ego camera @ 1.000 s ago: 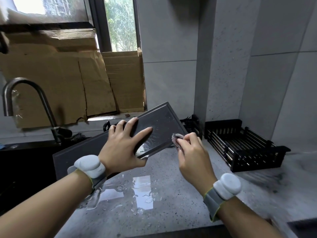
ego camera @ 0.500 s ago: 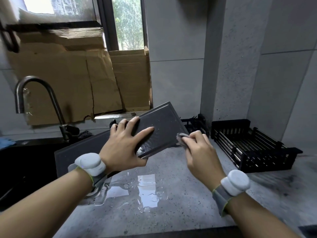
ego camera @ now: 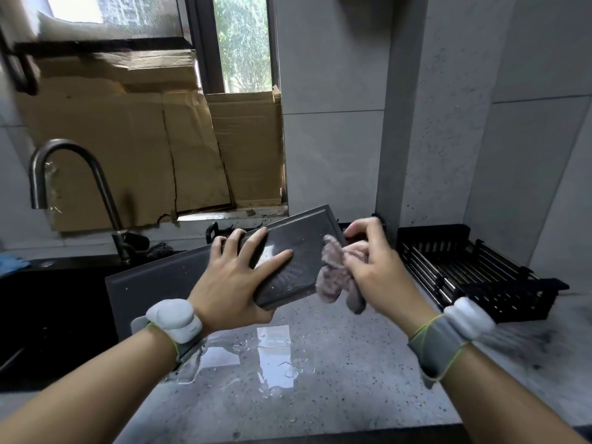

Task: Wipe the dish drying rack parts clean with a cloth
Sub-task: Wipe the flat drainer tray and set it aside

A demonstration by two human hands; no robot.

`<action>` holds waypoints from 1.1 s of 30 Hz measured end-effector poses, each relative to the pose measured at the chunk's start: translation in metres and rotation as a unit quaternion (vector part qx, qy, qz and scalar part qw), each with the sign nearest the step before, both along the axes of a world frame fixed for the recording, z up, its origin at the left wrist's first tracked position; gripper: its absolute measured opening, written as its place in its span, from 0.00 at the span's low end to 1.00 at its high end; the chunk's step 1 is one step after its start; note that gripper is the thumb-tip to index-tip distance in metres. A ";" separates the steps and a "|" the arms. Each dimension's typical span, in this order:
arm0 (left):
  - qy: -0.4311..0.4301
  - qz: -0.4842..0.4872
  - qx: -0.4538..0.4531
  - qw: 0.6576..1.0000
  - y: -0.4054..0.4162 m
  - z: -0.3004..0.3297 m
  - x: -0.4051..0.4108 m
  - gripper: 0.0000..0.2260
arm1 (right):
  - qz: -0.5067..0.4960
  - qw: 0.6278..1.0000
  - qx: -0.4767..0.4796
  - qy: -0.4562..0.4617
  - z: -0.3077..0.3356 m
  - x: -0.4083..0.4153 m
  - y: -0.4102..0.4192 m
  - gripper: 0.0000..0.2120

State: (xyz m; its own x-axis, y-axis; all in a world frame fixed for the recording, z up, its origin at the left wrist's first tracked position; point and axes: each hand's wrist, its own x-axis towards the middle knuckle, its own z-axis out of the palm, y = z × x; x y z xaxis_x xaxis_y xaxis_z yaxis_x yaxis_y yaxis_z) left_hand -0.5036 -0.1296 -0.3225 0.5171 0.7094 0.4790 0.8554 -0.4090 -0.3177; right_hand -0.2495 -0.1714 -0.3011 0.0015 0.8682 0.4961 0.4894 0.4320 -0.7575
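Far left there's a curved metal faucet (ego camera: 69, 174) over a dark sink (ego camera: 48, 315), and behind it flattened cardboard (ego camera: 134, 149) leans against the window (ego camera: 243, 43). The main thing is the dark grey tray (ego camera: 179, 277), the flat drip-tray part of the drying rack, held tilted over the counter edge with its right end raised and its left end low by the sink. The left hand (ego camera: 234, 280) grips it across the top, fingers spread flat on the face and curling over the far edge, thumb hooked under the near edge, so it's properly clamped on. There are water droplets on the tray just right of those fingers. Right beside it, the right hand (ego camera: 374, 270) has its fingers bunched round a greyish-pink cloth (ego camera: 336, 277), which dangles from the grip and touches the right end of the tray. Both wrists wear grey bands with white pods. Below the hands there's a puddle (ego camera: 256, 350) on the speckled counter (ego camera: 320, 395). Far right, the black slatted rack (ego camera: 474, 274) sits on the counter against the tiled wall, well apart from the tray.
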 end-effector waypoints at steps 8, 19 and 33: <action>-0.080 -0.025 0.011 0.996 -0.009 0.002 0.005 0.42 | -0.186 0.944 0.172 -0.212 -0.004 0.010 0.017 0.05; -0.106 -0.018 -0.004 0.994 -0.011 0.017 0.020 0.44 | -0.181 0.924 0.247 -0.231 -0.021 -0.011 0.012 0.15; -0.055 -0.006 0.005 0.998 -0.017 0.010 0.015 0.50 | -0.201 0.943 0.241 -0.106 0.000 0.006 0.014 0.09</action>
State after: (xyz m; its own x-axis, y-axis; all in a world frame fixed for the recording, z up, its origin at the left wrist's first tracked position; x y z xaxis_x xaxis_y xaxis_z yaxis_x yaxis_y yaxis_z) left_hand -0.4887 -0.1463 -0.3128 0.4690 0.6989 0.5401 0.8807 -0.4164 -0.2259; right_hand -0.2436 -0.1571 -0.3012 0.1386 0.4912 0.8600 0.8064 0.4481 -0.3859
